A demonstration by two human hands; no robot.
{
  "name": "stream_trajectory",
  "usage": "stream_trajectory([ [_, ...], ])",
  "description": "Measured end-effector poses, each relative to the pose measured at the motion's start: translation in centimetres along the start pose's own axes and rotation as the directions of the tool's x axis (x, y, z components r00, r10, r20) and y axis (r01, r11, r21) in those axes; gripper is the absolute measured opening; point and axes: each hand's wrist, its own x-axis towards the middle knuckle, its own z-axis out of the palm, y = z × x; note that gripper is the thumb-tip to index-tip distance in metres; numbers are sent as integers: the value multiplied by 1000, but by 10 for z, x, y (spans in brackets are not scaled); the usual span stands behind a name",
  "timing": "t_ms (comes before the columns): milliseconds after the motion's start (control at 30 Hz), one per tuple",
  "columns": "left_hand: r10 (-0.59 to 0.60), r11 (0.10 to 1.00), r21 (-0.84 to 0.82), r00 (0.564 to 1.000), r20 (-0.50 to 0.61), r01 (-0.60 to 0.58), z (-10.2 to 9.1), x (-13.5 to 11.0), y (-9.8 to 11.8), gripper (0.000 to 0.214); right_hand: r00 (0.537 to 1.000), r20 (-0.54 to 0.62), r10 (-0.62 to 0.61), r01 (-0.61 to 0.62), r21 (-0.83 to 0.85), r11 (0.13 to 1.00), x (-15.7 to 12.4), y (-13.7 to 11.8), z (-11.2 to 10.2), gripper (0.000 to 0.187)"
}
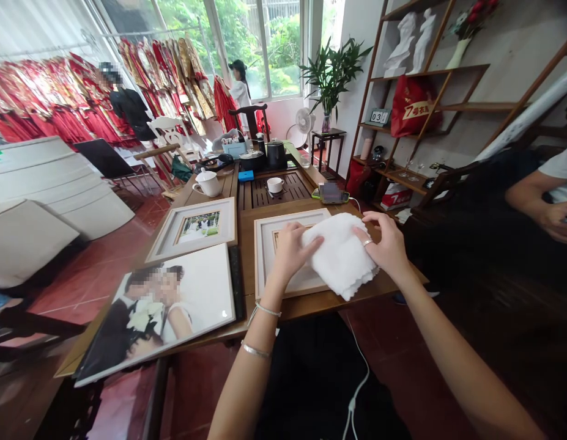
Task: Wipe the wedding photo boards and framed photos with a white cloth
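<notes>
A folded white cloth (340,253) with a scalloped edge is held between my two hands, over the right part of a pale wooden picture frame (260,269). My left hand (293,249) grips the cloth's left side, thumb on top. At the cloth's right edge my right hand (385,244), with a ring on one finger, pinches it. Much of the picture inside that frame is hidden by the cloth and my left hand. To the left lies a second wooden frame (230,229) with a small outdoor photo. Nearer me, a large photo panel (203,275) of a couple overlaps the table edge.
The wooden table (246,214) also bears a white lidded cup (207,183), a small white cup (274,184) on a tea tray, and a phone (331,193) with a cable. Someone sits at the right; their hand (561,220) holds a dark object. Two people stand by the clothes racks.
</notes>
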Motion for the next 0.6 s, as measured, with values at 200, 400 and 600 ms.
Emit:
stream_trajectory([
  [200, -127, 986, 106, 992, 10, 125, 5, -12, 3, 25, 989, -122, -80, 68, -103, 992, -37, -32, -22, 22],
  [400, -218, 976, -32, 976, -14, 218, 10, -28, 14, 28, 995, -83, 61, -52, 108, 993, -105, -52, -22, 57],
  [600, 28, 836, -538, 972, 234, 105, -1, -24, 27, 37, 975, -191, 113, -75, 196, 978, -81, -47, -22, 58],
])
